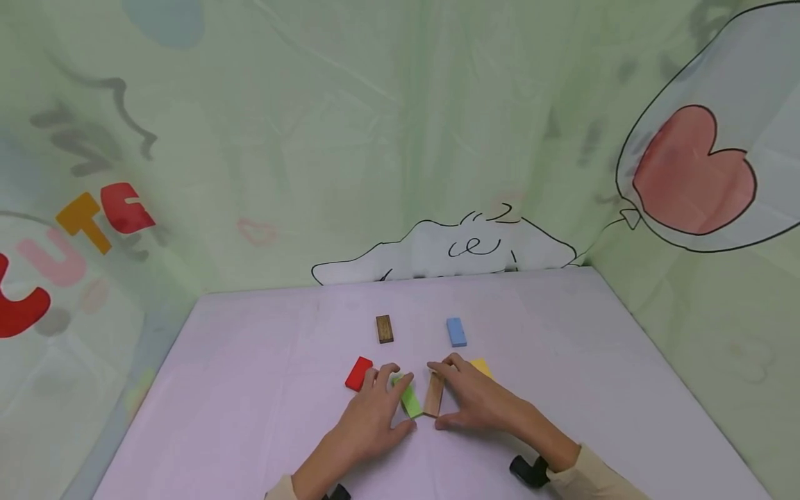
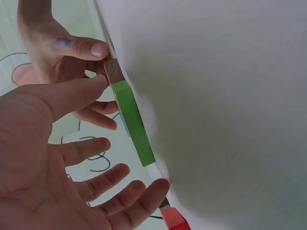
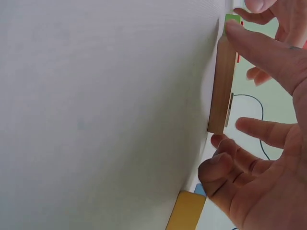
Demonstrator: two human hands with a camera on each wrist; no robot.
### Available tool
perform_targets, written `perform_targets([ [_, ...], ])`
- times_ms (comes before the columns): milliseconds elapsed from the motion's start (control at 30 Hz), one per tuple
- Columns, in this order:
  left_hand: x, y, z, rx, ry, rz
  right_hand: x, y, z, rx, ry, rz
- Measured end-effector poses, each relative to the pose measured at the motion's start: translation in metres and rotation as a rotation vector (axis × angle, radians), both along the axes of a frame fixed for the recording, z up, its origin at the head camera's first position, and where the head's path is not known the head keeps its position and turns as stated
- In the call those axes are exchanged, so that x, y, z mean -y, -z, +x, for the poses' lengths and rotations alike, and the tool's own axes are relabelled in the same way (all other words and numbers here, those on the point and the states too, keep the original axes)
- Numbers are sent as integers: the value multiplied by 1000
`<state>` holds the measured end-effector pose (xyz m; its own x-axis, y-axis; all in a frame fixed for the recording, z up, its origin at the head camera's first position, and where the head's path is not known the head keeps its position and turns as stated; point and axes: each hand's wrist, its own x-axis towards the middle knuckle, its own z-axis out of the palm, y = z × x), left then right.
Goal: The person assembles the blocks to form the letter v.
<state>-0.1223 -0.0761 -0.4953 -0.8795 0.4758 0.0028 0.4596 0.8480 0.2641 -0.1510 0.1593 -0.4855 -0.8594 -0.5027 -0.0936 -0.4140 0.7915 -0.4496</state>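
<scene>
In the head view a green block (image 1: 410, 401) and a light-brown wooden block (image 1: 434, 394) lie in a V, their near ends together. My left hand (image 1: 371, 415) spreads around the green block, thumb near its near end and fingers about its far end. Beside the wooden block is my right hand (image 1: 478, 397), with its thumb by the near end and fingertips close to the far end. The right wrist view shows the right thumb overlapping where the wooden block (image 3: 222, 86) meets the green block (image 3: 232, 18); the other fingers are bent loosely.
A red block (image 1: 358, 373) lies left of my left hand, and a yellow block (image 1: 482, 367) is partly hidden behind my right hand. Farther back lie a dark-brown block (image 1: 384, 329) and a blue block (image 1: 457, 332). Printed fabric walls (image 1: 300, 173) enclose the table (image 1: 250, 361).
</scene>
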Motion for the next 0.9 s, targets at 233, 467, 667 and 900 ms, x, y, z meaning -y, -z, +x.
perform_targets([
  [233,-1,2,-1,10,-66,158,-6,-4,2,4,10,-29],
  [467,2,10,-10,155,-189,321,-12,-5,-1,-41,40,-20],
  [667,4,12,-13,189,-212,358,-16,-5,-4,-87,46,-43],
  [900,1,12,-12,174,-204,354,-24,-9,-8,-106,84,-95],
])
